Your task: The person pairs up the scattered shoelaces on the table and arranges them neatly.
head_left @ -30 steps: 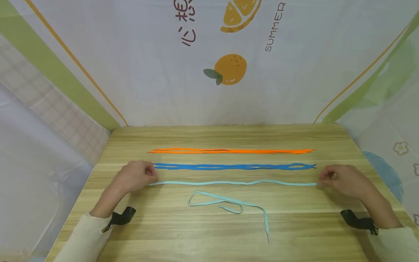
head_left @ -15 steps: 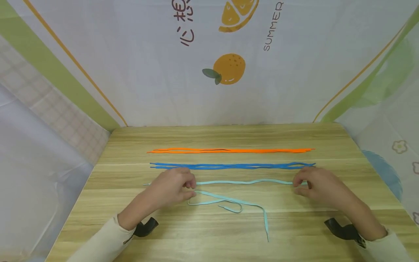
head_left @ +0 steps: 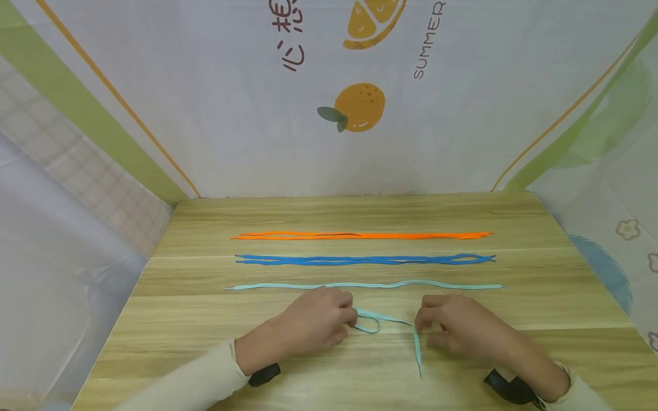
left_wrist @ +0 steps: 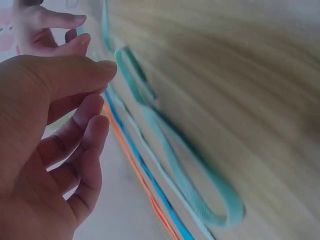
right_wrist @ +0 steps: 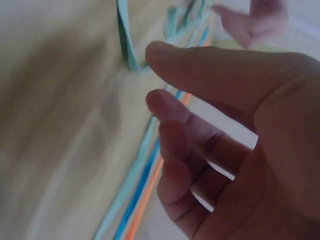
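Note:
A loosely folded mint-green shoelace [head_left: 382, 317] lies on the wooden table, its right end bent toward the front. My left hand [head_left: 316, 319] hovers over its left loop and hides it in the head view. In the left wrist view, the thumb and index finger of that hand come close together beside the loop [left_wrist: 172, 155], with no lace seen between them. My right hand [head_left: 465, 325] is by the bend of the same lace, thumb and index finger apart and nothing held. Just behind both hands, a second mint shoelace [head_left: 370, 285] is stretched out straight.
Farther back lie blue shoelaces [head_left: 360, 261] and, behind them, orange shoelaces [head_left: 401, 236], in straight rows across the table [head_left: 205, 214]. A white printed curtain [head_left: 231, 114] hangs at the table's back edge. Cloth also hangs at both sides.
Both hands have left the ends of the straight mint lace and moved inward and nearer the front, to the folded lace. The straight lace now lies free, both ends visible.

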The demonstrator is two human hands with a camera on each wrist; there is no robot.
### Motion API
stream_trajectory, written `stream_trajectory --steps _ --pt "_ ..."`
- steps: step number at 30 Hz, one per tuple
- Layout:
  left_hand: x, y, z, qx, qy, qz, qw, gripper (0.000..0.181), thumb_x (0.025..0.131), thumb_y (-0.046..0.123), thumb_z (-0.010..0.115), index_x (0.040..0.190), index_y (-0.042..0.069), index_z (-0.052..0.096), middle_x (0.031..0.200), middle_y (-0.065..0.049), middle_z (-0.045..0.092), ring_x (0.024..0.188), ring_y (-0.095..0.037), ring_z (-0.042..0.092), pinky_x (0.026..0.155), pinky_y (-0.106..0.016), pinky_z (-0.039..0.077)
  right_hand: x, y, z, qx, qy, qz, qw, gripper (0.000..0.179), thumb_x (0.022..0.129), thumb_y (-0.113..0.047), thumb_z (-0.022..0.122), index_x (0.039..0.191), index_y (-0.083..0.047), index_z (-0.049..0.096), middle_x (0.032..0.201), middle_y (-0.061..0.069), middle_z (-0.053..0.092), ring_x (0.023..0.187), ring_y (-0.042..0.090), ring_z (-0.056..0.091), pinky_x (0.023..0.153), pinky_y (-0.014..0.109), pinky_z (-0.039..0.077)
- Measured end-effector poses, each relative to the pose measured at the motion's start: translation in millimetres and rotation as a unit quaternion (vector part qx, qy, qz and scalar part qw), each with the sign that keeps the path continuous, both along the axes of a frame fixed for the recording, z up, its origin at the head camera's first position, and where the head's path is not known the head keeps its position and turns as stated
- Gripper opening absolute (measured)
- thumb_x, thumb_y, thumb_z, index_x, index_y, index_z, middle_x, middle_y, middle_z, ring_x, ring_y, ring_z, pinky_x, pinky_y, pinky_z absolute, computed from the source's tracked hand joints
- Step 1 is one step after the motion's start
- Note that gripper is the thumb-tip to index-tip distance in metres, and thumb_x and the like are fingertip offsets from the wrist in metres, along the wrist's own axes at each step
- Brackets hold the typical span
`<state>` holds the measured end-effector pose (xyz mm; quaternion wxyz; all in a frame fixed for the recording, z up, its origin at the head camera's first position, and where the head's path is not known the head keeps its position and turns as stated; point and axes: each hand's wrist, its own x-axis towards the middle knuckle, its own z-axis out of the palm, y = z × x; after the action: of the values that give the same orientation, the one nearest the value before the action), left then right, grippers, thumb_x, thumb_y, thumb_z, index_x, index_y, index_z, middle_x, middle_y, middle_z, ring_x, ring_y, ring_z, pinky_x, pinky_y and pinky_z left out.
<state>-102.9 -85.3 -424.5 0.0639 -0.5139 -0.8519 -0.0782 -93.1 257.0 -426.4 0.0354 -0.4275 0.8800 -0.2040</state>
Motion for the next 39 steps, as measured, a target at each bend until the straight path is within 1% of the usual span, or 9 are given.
stream_trajectory --steps 6,12,15,18,21,24,27,34,39 --pt "-1.9 13.3 -8.0 -0.027 0.051 -0.026 0.9980 0.008 0.094 0.018 0.082 0.098 0.024 0.081 0.090 0.009 0.065 0.077 -0.009 0.056 0.071 -0.019 0.045 7.7 -14 -9.4 0.001 0.016 0.051 0.9986 0.032 0.082 -0.003 0.092 0.096 -0.027 0.077 0.092 -0.018 0.059 0.073 -0.004 0.048 0.065 0.020 0.047" --pt "-5.3 16.8 -8.8 -0.068 0.090 -0.039 0.9928 0.004 0.104 0.025 0.079 0.102 0.026 0.082 0.092 0.010 0.062 0.078 -0.008 0.053 0.068 -0.019 0.038 11.7 -22 -13.4 0.027 0.020 0.059 0.9977 0.036 0.078 0.006 0.081 0.091 -0.027 0.076 0.089 -0.019 0.054 0.071 -0.004 0.045 0.063 0.019 0.045" --pt "-10.1 15.5 -9.6 -0.077 0.147 -0.059 0.9844 0.007 0.104 0.025 0.079 0.100 0.029 0.080 0.093 0.010 0.061 0.077 -0.008 0.051 0.067 -0.020 0.033 12.5 -23 -15.1 0.035 0.028 0.060 0.9972 0.038 0.077 0.008 0.079 0.089 -0.028 0.075 0.089 -0.019 0.053 0.071 -0.003 0.045 0.062 0.019 0.045" --pt "-16.7 14.5 -12.6 -0.072 0.210 -0.095 0.9704 0.011 0.105 0.023 0.078 0.100 0.033 0.075 0.095 0.011 0.059 0.076 -0.009 0.048 0.068 -0.021 0.033 12.8 -24 -16.9 0.037 0.040 0.065 0.9964 0.039 0.076 0.008 0.078 0.089 -0.028 0.075 0.090 -0.018 0.054 0.072 -0.003 0.047 0.062 0.020 0.045" --pt "-22.4 14.8 -17.2 -0.057 0.243 -0.131 0.9595 0.015 0.108 0.019 0.072 0.103 0.033 0.068 0.096 0.010 0.056 0.076 -0.010 0.044 0.071 -0.022 0.037 13.6 -25 -18.3 0.029 0.048 0.069 0.9960 0.040 0.076 0.009 0.077 0.087 -0.029 0.074 0.089 -0.018 0.054 0.072 -0.003 0.047 0.062 0.019 0.044" --pt "-25.4 17.4 -21.7 -0.037 0.252 -0.156 0.9542 0.015 0.111 0.021 0.068 0.104 0.034 0.064 0.097 0.010 0.054 0.075 -0.010 0.043 0.072 -0.021 0.038 14.6 -24 -18.3 0.021 0.047 0.071 0.9961 0.041 0.076 0.010 0.077 0.085 -0.030 0.072 0.090 -0.019 0.053 0.073 -0.004 0.046 0.062 0.018 0.043" --pt "-25.0 21.4 -22.7 -0.034 0.259 -0.167 0.9507 0.018 0.110 0.024 0.069 0.099 0.037 0.066 0.098 0.012 0.055 0.073 -0.008 0.045 0.070 -0.020 0.039 15.8 -23 -18.1 0.015 0.041 0.072 0.9964 0.042 0.076 0.011 0.077 0.084 -0.030 0.072 0.092 -0.020 0.054 0.075 -0.005 0.048 0.064 0.018 0.044" --pt "-21.7 26.2 -17.7 -0.085 0.276 -0.168 0.9427 0.026 0.112 0.034 0.066 0.088 0.041 0.072 0.097 0.015 0.057 0.074 -0.005 0.051 0.069 -0.020 0.039 16.2 -22 -20.6 0.003 0.039 0.087 0.9955 0.041 0.072 0.009 0.079 0.080 -0.030 0.072 0.092 -0.021 0.055 0.076 -0.007 0.051 0.064 0.016 0.044" --pt "-20.1 27.4 -12.3 -0.109 0.268 -0.165 0.9427 0.025 0.111 0.031 0.069 0.088 0.041 0.075 0.097 0.016 0.058 0.075 -0.005 0.051 0.071 -0.020 0.041 16.1 -24 -22.5 -0.006 0.041 0.093 0.9948 0.039 0.072 0.008 0.080 0.078 -0.030 0.071 0.090 -0.021 0.054 0.075 -0.008 0.049 0.064 0.013 0.042"
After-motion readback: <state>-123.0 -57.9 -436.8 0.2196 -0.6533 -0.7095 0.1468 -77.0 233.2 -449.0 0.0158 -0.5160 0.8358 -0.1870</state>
